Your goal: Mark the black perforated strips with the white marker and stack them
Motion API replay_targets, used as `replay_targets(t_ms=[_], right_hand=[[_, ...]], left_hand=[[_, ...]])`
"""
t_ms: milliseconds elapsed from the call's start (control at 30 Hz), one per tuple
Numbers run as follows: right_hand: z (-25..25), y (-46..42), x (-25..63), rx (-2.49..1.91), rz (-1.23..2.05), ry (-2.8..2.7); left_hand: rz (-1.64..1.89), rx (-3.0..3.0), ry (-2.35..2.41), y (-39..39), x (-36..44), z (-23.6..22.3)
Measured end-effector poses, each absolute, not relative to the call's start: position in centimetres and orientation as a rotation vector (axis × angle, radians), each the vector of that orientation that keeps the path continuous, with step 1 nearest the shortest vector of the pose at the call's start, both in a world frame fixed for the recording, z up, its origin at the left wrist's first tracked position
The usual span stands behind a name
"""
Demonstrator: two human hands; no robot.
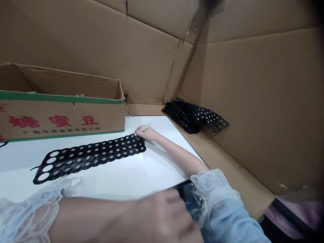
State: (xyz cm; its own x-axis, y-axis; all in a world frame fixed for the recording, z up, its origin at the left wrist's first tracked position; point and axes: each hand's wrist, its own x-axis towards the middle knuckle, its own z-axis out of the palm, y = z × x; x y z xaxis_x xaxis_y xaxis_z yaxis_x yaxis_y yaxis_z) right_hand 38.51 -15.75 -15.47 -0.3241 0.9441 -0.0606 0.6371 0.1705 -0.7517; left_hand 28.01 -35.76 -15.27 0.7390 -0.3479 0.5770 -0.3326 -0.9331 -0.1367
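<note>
A long black sheet with rows of round pale spots lies on the white tabletop. Its left end has several larger open rings, and a thin black strand sticks out there. My right hand reaches across to the sheet's far right end and pinches the corner there. Something small and whitish shows at its fingers, too small to name. Close to the camera at the bottom, my left hand is blurred, with its fingers curled downward near the table's front edge. Whatever it may hold is hidden.
An open cardboard box with green edges and red characters stands at the back left. A heap of similar black sheets lies by the right cardboard wall. Pinkish-purple material shows at bottom right.
</note>
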Motion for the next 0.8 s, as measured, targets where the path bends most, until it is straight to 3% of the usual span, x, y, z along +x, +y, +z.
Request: replay_targets(t_ms=[67,133,267,367,500,800], right_hand=[[-16.0,-16.9,38.9,-1.41,0.865,-2.016],[-16.4,-17.7,39.0,-1.336,0.804,-2.0],[-16.5,-18.2,38.7,-1.209,0.685,-1.976],[-16.6,-18.6,38.6,-1.203,0.696,-1.932],[-17.0,-19.1,39.1,-1.196,0.778,-1.908],[-17.7,-19.2,40.1,-1.216,0.981,-1.918]], left_hand=[[-1.237,-2.847,0.261,-32.3,26.7,-14.4],[-1.453,-2.772,-0.363,-28.2,25.6,-14.5],[-1.491,-2.57,-1.461,-21.0,24.2,-16.7],[-1.394,-2.705,-1.911,-18.3,23.1,-18.0],[-1.159,-3.046,-1.849,-17.3,22.1,-18.8],[-0.997,-3.163,-1.823,-17.1,21.8,-18.6]])
